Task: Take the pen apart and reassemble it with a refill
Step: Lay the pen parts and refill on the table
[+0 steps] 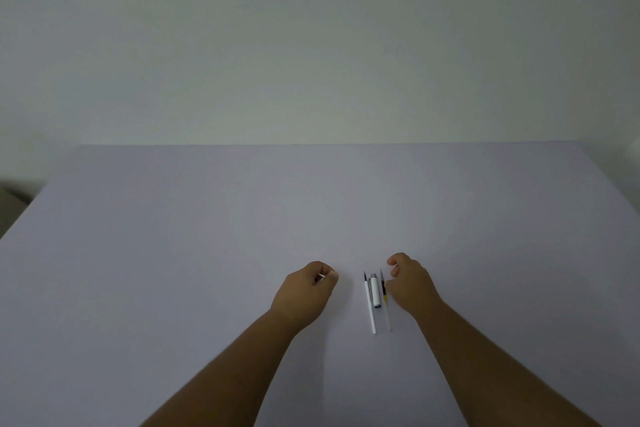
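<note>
Plain grey bench (242, 218), bare wall behind. Risk: thin parts could roll or get knocked by a wrist, since all three lie loose and close together. White pen (370, 305), short cap (375, 290) and clear refill (385, 298) lie side by side. Right hand (410, 284) sits just beside the refill, fingers curled, holding nothing. Left hand (304, 291) is well apart, loosely fisted, contents unclear.

White pen barrel (370, 305) w/ black tip, silver-white cap (375, 290), yellow-black refill (385, 295), lavender table (207, 253).
</note>
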`<state>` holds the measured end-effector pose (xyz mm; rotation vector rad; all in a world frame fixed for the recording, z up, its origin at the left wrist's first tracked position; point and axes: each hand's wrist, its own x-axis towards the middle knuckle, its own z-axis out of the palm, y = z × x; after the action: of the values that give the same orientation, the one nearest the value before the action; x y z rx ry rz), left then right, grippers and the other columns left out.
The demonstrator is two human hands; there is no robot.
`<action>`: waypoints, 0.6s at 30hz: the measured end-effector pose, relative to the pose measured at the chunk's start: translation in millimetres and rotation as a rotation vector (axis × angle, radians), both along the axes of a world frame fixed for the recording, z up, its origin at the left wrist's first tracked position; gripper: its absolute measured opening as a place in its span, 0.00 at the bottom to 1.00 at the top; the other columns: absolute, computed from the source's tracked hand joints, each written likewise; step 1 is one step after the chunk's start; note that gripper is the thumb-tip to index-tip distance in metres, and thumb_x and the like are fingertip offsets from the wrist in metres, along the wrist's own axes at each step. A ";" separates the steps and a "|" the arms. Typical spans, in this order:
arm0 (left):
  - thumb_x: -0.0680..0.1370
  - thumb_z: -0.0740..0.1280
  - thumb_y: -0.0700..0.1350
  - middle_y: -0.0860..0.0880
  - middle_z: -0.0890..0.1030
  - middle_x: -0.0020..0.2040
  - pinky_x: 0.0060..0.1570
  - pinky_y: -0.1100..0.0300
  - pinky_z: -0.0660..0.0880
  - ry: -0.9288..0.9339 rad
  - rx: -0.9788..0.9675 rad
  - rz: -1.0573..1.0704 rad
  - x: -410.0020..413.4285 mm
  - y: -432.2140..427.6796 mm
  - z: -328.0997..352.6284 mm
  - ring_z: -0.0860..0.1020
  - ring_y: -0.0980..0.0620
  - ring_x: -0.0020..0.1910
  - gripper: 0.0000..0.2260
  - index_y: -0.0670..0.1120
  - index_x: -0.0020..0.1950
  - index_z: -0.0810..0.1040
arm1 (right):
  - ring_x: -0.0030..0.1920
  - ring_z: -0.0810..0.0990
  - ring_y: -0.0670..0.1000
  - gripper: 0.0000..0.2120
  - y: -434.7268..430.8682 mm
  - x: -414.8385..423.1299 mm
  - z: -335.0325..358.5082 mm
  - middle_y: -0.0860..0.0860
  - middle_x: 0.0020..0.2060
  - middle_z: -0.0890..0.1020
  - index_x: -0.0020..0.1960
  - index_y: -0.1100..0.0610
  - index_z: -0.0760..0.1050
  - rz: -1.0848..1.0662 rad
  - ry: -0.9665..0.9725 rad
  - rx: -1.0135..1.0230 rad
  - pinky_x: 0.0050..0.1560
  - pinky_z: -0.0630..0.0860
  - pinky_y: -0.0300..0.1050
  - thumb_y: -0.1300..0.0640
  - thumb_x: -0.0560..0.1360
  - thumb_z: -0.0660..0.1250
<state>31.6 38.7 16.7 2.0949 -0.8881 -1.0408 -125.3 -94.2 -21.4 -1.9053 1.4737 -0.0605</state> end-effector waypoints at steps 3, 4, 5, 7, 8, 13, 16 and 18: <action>0.78 0.60 0.53 0.47 0.82 0.45 0.35 0.63 0.71 -0.009 -0.001 -0.001 0.1 -0.7 0.3 0.74 0.55 0.34 0.11 0.50 0.51 0.77 | 0.45 0.72 0.51 0.18 -0.1 -1.7 -1.4 0.53 0.45 0.74 0.58 0.62 0.73 0.005 -0.031 -0.027 0.47 0.68 0.40 0.69 0.69 0.63; 0.78 0.60 0.53 0.47 0.82 0.45 0.35 0.63 0.71 -0.009 -0.002 -0.001 0.2 -0.9 0.3 0.74 0.55 0.34 0.10 0.50 0.50 0.77 | 0.46 0.74 0.53 0.17 0.0 -2.3 -2.0 0.54 0.45 0.74 0.58 0.62 0.73 0.006 -0.033 -0.036 0.47 0.67 0.39 0.69 0.69 0.62; 0.78 0.60 0.53 0.47 0.82 0.45 0.35 0.63 0.71 -0.006 -0.002 -0.001 0.0 -1.3 0.4 0.74 0.55 0.34 0.10 0.50 0.50 0.77 | 0.48 0.75 0.55 0.17 -0.1 -2.7 -2.4 0.55 0.45 0.76 0.58 0.62 0.73 0.008 -0.031 -0.042 0.48 0.68 0.41 0.70 0.69 0.62; 0.78 0.60 0.54 0.47 0.82 0.45 0.35 0.62 0.71 -0.001 -0.002 0.000 0.1 -1.5 0.7 0.74 0.54 0.34 0.10 0.50 0.50 0.77 | 0.51 0.77 0.57 0.17 0.5 -2.8 -2.8 0.59 0.48 0.79 0.57 0.63 0.74 0.015 -0.023 -0.048 0.50 0.70 0.43 0.70 0.69 0.61; 0.78 0.60 0.54 0.47 0.82 0.45 0.35 0.62 0.71 0.000 -0.003 -0.001 0.2 -1.7 0.7 0.74 0.54 0.34 0.10 0.50 0.50 0.77 | 0.52 0.77 0.57 0.17 0.8 -2.7 -2.7 0.59 0.49 0.79 0.57 0.63 0.74 0.026 -0.022 -0.049 0.52 0.71 0.44 0.70 0.70 0.61; 0.77 0.60 0.54 0.47 0.82 0.45 0.35 0.62 0.71 0.006 -0.001 0.000 1.4 -1.9 0.8 0.74 0.54 0.34 0.10 0.50 0.50 0.77 | 0.52 0.78 0.58 0.16 4.1 -0.6 -2.0 0.59 0.48 0.81 0.58 0.61 0.74 0.111 -0.005 -0.069 0.55 0.72 0.47 0.69 0.71 0.59; 0.77 0.60 0.54 0.47 0.82 0.45 0.34 0.62 0.70 0.007 0.001 -0.002 1.7 -2.5 0.6 0.74 0.55 0.34 0.10 0.50 0.50 0.77 | 0.51 0.78 0.57 0.16 5.1 -0.6 -1.3 0.59 0.48 0.81 0.57 0.60 0.74 0.098 -0.012 -0.076 0.54 0.73 0.47 0.68 0.72 0.58; 0.77 0.60 0.54 0.47 0.82 0.45 0.34 0.63 0.70 0.008 -0.001 -0.001 1.9 -2.7 0.7 0.74 0.55 0.33 0.10 0.51 0.50 0.77 | 0.49 0.78 0.56 0.16 4.4 -0.6 -0.8 0.57 0.46 0.80 0.57 0.59 0.75 0.083 -0.022 -0.076 0.52 0.72 0.45 0.68 0.71 0.59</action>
<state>33.5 36.0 17.4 2.0879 -0.8861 -1.0486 -126.0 -89.9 -22.2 -2.0179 1.3936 -0.1001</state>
